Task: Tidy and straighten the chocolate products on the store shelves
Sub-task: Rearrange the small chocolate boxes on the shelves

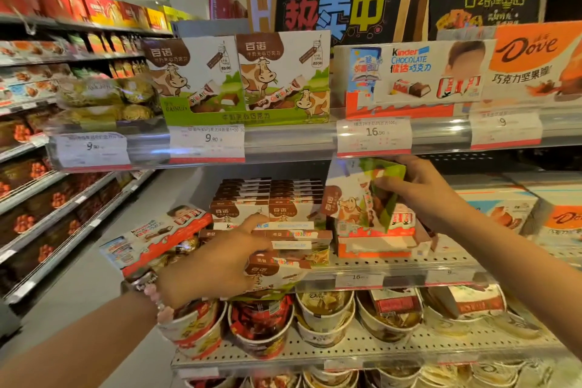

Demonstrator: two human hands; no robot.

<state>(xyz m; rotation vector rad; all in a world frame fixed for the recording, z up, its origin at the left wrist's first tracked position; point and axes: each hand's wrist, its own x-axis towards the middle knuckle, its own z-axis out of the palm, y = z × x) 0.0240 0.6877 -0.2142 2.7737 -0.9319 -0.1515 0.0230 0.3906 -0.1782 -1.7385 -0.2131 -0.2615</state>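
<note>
The right hand (pixel 422 195) pinches a glossy cardboard cow-print chocolate box (pixel 362 195), tilted, above the red-and-white Kinder boxes (pixel 378 230). The left hand (pixel 220 258), fingers spread, presses flat brown-and-white boxes (pixel 271 214) stacked behind it on the perforated metal shelf (pixel 393 261). Below it, paper tubs (pixel 324 315) hold wrapped chocolates.

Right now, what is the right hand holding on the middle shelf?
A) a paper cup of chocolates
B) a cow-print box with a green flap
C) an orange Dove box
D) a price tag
B: the right hand grips the cow-print box, tilted and lifted above the red and white Kinder boxes, while the left hand rests on the brown and white stack beside it.
</note>
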